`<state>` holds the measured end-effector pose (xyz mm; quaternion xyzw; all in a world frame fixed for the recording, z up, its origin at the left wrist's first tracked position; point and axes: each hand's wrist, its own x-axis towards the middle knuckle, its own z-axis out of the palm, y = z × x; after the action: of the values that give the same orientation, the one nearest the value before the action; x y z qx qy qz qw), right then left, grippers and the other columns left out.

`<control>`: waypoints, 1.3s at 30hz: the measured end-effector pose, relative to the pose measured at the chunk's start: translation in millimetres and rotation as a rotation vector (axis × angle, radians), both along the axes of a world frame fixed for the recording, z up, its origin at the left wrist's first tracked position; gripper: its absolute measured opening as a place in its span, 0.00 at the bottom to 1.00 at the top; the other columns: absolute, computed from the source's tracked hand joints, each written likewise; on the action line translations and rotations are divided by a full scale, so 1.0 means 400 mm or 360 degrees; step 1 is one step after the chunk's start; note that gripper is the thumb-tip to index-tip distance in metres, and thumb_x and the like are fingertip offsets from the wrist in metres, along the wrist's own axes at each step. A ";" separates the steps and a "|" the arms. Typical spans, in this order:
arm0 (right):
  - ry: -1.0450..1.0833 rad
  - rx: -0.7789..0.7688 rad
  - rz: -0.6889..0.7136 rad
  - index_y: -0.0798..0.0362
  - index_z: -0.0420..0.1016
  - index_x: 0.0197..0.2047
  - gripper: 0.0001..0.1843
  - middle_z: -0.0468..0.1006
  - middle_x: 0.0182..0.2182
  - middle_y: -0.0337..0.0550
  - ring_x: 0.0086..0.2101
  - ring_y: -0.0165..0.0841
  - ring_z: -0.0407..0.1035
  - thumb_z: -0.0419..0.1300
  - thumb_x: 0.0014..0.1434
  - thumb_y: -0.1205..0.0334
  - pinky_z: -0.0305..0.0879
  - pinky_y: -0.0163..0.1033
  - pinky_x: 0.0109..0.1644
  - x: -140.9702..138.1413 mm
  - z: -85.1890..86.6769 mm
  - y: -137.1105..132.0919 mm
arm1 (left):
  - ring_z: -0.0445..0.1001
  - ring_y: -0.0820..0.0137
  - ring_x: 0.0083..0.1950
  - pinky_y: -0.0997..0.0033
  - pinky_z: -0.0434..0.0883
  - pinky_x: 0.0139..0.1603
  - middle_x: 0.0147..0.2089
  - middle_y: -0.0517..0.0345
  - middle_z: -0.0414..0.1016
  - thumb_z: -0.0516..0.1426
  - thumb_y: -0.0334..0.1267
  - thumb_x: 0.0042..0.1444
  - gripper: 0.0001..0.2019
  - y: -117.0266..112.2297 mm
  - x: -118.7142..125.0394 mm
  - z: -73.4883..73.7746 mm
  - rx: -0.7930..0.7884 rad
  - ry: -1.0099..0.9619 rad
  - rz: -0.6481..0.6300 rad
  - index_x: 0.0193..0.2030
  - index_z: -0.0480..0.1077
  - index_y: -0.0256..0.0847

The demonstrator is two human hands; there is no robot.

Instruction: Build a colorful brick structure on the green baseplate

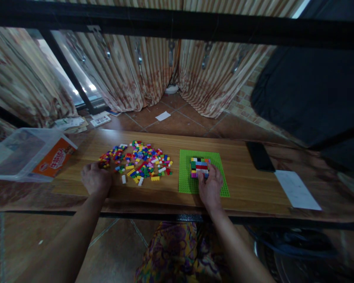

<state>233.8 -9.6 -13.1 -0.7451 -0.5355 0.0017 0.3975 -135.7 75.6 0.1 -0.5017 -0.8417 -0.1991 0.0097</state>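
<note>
Taking twelve o'clock as straight away from you, you have a block build (201, 166) of glossy, hard-edged plastic bricks on a bright green, studded baseplate (185, 182), a little to the one o'clock side of the table's middle. Its sides are straight and its outline comes close to a square, so you cannot tell a long axis; its red and pale blue rows run roughly from nine to three o'clock.

Your right hand (211, 184) reaches in from five o'clock, thumb and fingers parted around the build's near right corner, covering part of it; whether they press on it you cannot tell. Your left hand (96, 179) rests at the nine o'clock edge of a scattered heap of loose bricks (146, 159), fingers curled under; you cannot tell whether they pinch a brick.

The heap lies at nine o'clock from the baseplate, mixing small square and longer oblong pieces in many colours. Under everything, the table (247, 188) has a smooth, wood-grained top. A clear plastic bin (41, 149) with an orange label (54, 158) stands beyond your left hand, toward ten o'clock. At three o'clock from the baseplate lies a flat black phone (259, 156), with a white sheet of paper (297, 189) just beside it toward four o'clock. Pleated, striped curtains (118, 70) hang at twelve, behind a dark horizontal bar (177, 20).
</note>
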 end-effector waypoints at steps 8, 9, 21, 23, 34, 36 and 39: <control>0.0034 0.0003 0.0000 0.55 0.61 0.63 0.27 0.66 0.57 0.62 0.57 0.48 0.60 0.51 0.65 0.51 0.54 0.60 0.59 -0.011 -0.010 -0.002 | 0.65 0.49 0.58 0.51 0.65 0.56 0.54 0.35 0.69 0.49 0.30 0.56 0.20 0.001 0.000 -0.002 0.0046 -0.0014 -0.0003 0.53 0.72 0.31; 0.0030 -0.0005 -0.0010 0.56 0.61 0.64 0.28 0.66 0.57 0.63 0.57 0.49 0.59 0.50 0.65 0.51 0.53 0.60 0.59 -0.013 -0.011 -0.002 | 0.65 0.49 0.58 0.52 0.65 0.56 0.54 0.35 0.69 0.49 0.29 0.55 0.20 0.000 0.000 -0.001 0.0045 -0.0018 -0.0006 0.53 0.72 0.31; 0.0239 -0.0015 0.0007 0.61 0.63 0.62 0.30 0.70 0.55 0.63 0.56 0.46 0.62 0.45 0.67 0.48 0.55 0.58 0.60 0.006 -0.010 0.003 | 0.65 0.52 0.57 0.53 0.65 0.55 0.55 0.37 0.69 0.49 0.31 0.57 0.20 -0.003 0.010 0.020 -0.0049 -0.0023 0.0016 0.54 0.72 0.30; 0.0396 0.0064 0.0006 0.61 0.62 0.62 0.31 0.69 0.56 0.64 0.57 0.45 0.63 0.44 0.67 0.47 0.56 0.56 0.61 0.022 -0.010 -0.001 | 0.65 0.52 0.57 0.52 0.64 0.56 0.55 0.36 0.69 0.49 0.31 0.57 0.21 -0.004 0.011 0.023 -0.0050 -0.0017 -0.0007 0.55 0.71 0.29; 0.0491 0.0219 -0.0236 0.59 0.68 0.58 0.29 0.72 0.54 0.60 0.54 0.44 0.67 0.46 0.66 0.46 0.62 0.54 0.59 0.110 0.027 -0.090 | 0.66 0.52 0.56 0.54 0.65 0.55 0.54 0.38 0.70 0.50 0.30 0.53 0.21 0.014 -0.009 0.004 -0.0111 0.0055 0.0044 0.54 0.72 0.33; 0.0223 0.0173 -0.0041 0.57 0.68 0.59 0.25 0.71 0.55 0.58 0.56 0.43 0.65 0.47 0.67 0.50 0.61 0.54 0.60 0.072 0.035 -0.102 | 0.66 0.50 0.57 0.52 0.66 0.54 0.54 0.36 0.70 0.50 0.32 0.54 0.21 0.012 -0.011 0.002 -0.0068 0.0044 0.0002 0.54 0.72 0.32; -0.0160 0.0043 0.0320 0.53 0.65 0.62 0.23 0.69 0.59 0.54 0.59 0.42 0.62 0.49 0.67 0.56 0.57 0.55 0.63 0.004 0.034 -0.112 | 0.66 0.48 0.57 0.49 0.66 0.55 0.55 0.34 0.70 0.51 0.33 0.55 0.21 0.011 -0.015 -0.002 -0.0020 0.0019 0.0002 0.54 0.73 0.31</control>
<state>235.5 -54.6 0.5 -0.6813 -0.6269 -0.0030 0.3780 -141.7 79.8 -0.7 -0.5026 -0.8432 -0.1906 0.0117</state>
